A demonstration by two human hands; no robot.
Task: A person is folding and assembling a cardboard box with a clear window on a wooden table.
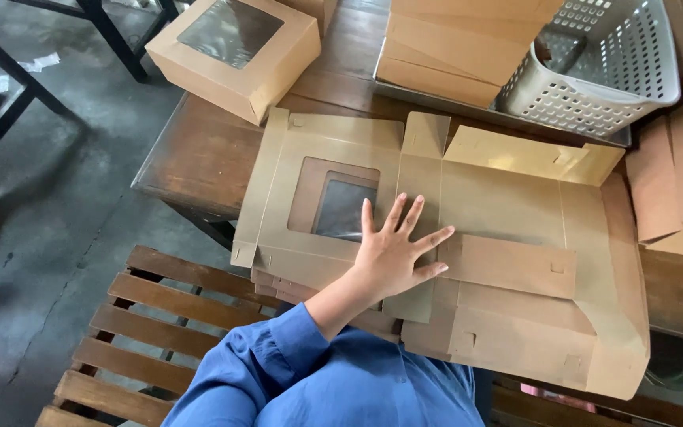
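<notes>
Left hand [393, 255] spread flat, fingers fanned, pressing on a flat cardboard box blank [484, 237] to pin it atop a stack at the wooden counter [191, 154] edge. Right hand out of view. Finished windowed box [235, 54] parked behind; white basket [602, 63] beside.

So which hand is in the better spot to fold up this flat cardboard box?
Probably the left. The left hand already lies flat, fingers spread, on the unfolded window box blank, beside its clear window. The right hand is out of view, so it looks less ready.
</notes>
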